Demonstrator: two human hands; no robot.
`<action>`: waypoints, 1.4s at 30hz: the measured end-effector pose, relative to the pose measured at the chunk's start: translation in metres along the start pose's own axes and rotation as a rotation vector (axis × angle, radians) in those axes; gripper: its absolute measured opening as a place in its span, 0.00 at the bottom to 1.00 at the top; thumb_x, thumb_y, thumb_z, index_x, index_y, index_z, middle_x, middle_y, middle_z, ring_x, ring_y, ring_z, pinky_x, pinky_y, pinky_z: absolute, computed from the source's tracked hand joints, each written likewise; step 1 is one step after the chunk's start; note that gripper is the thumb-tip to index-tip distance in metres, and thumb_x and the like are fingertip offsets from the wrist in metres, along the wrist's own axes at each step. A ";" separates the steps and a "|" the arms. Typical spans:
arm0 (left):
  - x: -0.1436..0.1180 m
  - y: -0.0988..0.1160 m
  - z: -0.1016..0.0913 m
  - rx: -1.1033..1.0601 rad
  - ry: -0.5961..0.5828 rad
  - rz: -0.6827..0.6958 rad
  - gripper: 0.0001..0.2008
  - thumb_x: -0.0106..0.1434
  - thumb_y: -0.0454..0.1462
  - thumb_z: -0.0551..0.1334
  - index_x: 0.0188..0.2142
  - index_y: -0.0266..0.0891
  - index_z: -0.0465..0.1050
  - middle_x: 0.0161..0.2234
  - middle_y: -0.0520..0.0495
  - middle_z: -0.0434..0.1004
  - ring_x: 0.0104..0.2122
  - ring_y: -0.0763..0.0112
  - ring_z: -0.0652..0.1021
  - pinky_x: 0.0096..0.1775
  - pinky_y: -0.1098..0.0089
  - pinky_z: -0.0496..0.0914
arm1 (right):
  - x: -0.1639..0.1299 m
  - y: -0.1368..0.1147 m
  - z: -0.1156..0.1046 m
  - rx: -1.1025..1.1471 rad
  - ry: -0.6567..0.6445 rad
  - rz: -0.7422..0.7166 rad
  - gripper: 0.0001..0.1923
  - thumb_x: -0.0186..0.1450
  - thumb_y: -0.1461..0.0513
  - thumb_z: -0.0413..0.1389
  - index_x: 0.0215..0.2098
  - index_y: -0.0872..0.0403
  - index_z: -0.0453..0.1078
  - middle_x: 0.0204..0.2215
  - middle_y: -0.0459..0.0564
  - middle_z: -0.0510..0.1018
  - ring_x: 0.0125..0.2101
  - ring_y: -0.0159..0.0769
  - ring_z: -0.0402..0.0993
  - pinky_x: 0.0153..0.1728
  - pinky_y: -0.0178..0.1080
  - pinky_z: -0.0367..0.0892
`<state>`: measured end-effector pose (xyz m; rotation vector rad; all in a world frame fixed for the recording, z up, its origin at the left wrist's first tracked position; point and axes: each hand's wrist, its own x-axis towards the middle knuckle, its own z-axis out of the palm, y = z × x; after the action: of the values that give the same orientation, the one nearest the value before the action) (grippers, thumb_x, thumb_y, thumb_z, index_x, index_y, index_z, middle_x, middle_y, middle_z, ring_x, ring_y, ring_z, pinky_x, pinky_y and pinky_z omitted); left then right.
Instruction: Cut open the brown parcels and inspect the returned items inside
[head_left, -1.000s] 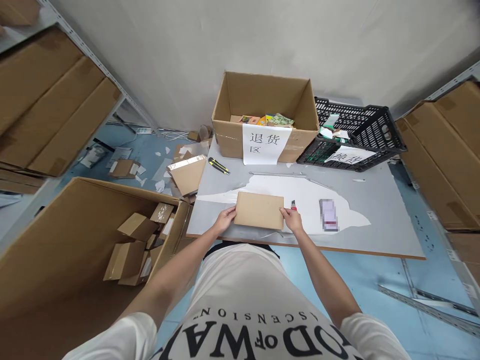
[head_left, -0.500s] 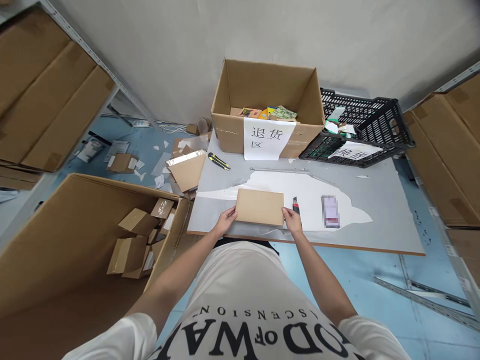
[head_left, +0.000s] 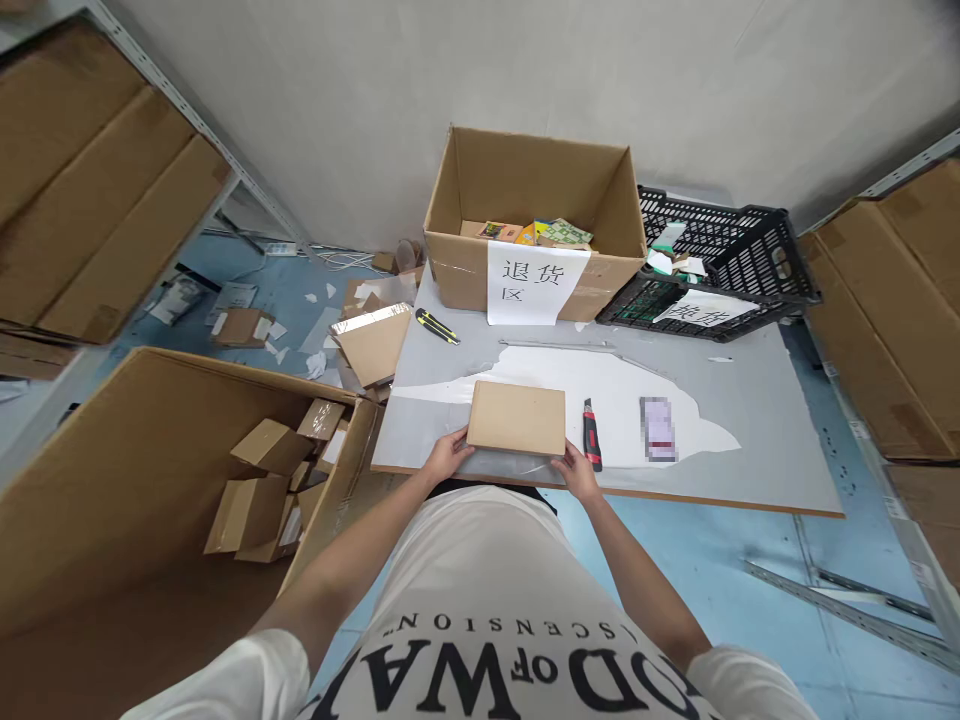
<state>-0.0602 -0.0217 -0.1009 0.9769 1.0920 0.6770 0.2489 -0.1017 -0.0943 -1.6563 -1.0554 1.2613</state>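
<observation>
A flat brown cardboard box (head_left: 517, 416) is in front of me at the table's near side. My left hand (head_left: 448, 455) grips its lower left corner, fingers at the edge. At the lower right corner, my right hand (head_left: 577, 470) has its fingers closed on the box too. Just right of the box lies a red and black utility knife (head_left: 591, 435) with its blade end pointing away from me. Further right is a pixelated, phone-shaped item (head_left: 658, 429) on the white sheet (head_left: 694, 430).
A large open carton (head_left: 459, 268) with a paper sign holds small packets at the back. Beside it stands a black plastic crate (head_left: 772, 235). A yellow and black cutter (head_left: 437, 326) lies at the table's left. Lower left, a big carton (head_left: 150, 440) contains several small boxes.
My right hand has slid from the box's right side down to its lower right corner, uncovering the red knife's handle. The box stays in nearly the same place.
</observation>
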 end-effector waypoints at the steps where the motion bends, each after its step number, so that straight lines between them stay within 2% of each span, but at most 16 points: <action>1: 0.001 0.001 0.002 0.003 -0.007 0.001 0.44 0.41 0.48 0.71 0.57 0.36 0.64 0.59 0.41 0.62 0.59 0.49 0.63 0.61 0.51 0.53 | 0.001 -0.003 0.004 0.030 0.011 -0.007 0.36 0.55 0.54 0.60 0.60 0.54 0.60 0.55 0.55 0.70 0.55 0.47 0.66 0.57 0.51 0.59; 4: 0.002 0.004 0.006 0.024 -0.004 0.023 0.43 0.42 0.50 0.70 0.56 0.36 0.66 0.58 0.41 0.65 0.58 0.49 0.65 0.60 0.50 0.55 | 0.002 -0.010 0.009 0.057 0.030 -0.020 0.34 0.56 0.50 0.58 0.57 0.55 0.63 0.54 0.55 0.72 0.54 0.48 0.68 0.56 0.50 0.60; 8: -0.001 0.017 0.007 0.089 0.000 0.086 0.41 0.46 0.53 0.67 0.57 0.35 0.65 0.57 0.41 0.66 0.57 0.51 0.66 0.59 0.51 0.57 | 0.001 -0.026 0.003 -0.080 0.001 -0.047 0.30 0.58 0.48 0.56 0.53 0.55 0.68 0.51 0.54 0.74 0.52 0.48 0.70 0.55 0.49 0.62; 14: -0.012 0.065 0.009 0.235 0.066 0.183 0.35 0.57 0.52 0.60 0.58 0.35 0.63 0.57 0.42 0.67 0.55 0.56 0.70 0.58 0.57 0.61 | 0.003 -0.069 -0.012 -0.269 0.031 -0.069 0.27 0.61 0.47 0.52 0.51 0.54 0.71 0.44 0.52 0.79 0.46 0.46 0.74 0.47 0.43 0.68; 17: -0.011 0.088 0.009 0.321 0.140 0.220 0.31 0.59 0.50 0.60 0.56 0.35 0.67 0.53 0.43 0.71 0.52 0.56 0.73 0.55 0.59 0.65 | 0.007 -0.089 -0.015 -0.319 0.080 -0.073 0.27 0.61 0.46 0.52 0.49 0.54 0.73 0.42 0.51 0.80 0.44 0.46 0.75 0.44 0.40 0.69; 20: -0.003 0.098 0.008 0.404 0.197 0.233 0.27 0.59 0.50 0.59 0.52 0.35 0.71 0.49 0.44 0.75 0.47 0.55 0.76 0.50 0.61 0.69 | 0.013 -0.104 -0.018 -0.404 0.157 -0.049 0.27 0.60 0.45 0.51 0.44 0.56 0.77 0.38 0.52 0.82 0.41 0.46 0.76 0.40 0.39 0.68; 26: 0.016 0.084 0.006 0.405 0.232 0.127 0.23 0.57 0.51 0.61 0.44 0.36 0.77 0.42 0.45 0.80 0.45 0.55 0.77 0.48 0.61 0.69 | 0.026 -0.115 -0.020 -0.600 0.183 0.003 0.27 0.62 0.44 0.48 0.35 0.54 0.79 0.28 0.54 0.82 0.31 0.43 0.76 0.32 0.38 0.65; 29: 0.021 0.074 0.005 0.324 0.193 0.087 0.26 0.55 0.52 0.61 0.46 0.35 0.76 0.45 0.44 0.78 0.48 0.54 0.76 0.51 0.59 0.67 | 0.030 -0.111 -0.018 -0.606 0.178 0.007 0.27 0.62 0.44 0.48 0.35 0.54 0.79 0.30 0.54 0.82 0.31 0.43 0.76 0.33 0.39 0.65; 35: 0.017 0.065 -0.001 0.117 0.084 0.060 0.34 0.50 0.53 0.65 0.52 0.37 0.71 0.54 0.44 0.69 0.55 0.54 0.70 0.58 0.57 0.60 | 0.033 -0.090 -0.020 -0.364 0.159 0.050 0.25 0.59 0.45 0.52 0.40 0.56 0.78 0.38 0.56 0.81 0.40 0.47 0.77 0.42 0.42 0.68; 38: 0.014 0.063 -0.002 0.066 0.066 0.060 0.36 0.48 0.54 0.66 0.53 0.37 0.70 0.56 0.43 0.67 0.56 0.52 0.68 0.59 0.54 0.58 | 0.034 -0.076 -0.022 -0.200 0.141 0.077 0.27 0.56 0.44 0.55 0.40 0.57 0.77 0.38 0.55 0.81 0.40 0.46 0.77 0.43 0.42 0.70; 42: 0.013 0.061 0.000 0.009 0.086 0.048 0.38 0.47 0.54 0.67 0.53 0.35 0.70 0.56 0.40 0.67 0.57 0.50 0.67 0.59 0.52 0.59 | 0.036 -0.066 -0.020 -0.105 0.177 0.106 0.30 0.53 0.42 0.58 0.40 0.58 0.76 0.37 0.55 0.81 0.39 0.45 0.77 0.43 0.42 0.71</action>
<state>-0.0557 0.0160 -0.0513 0.9916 1.1502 0.7598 0.2642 -0.0470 -0.0407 -1.8877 -0.9506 1.1182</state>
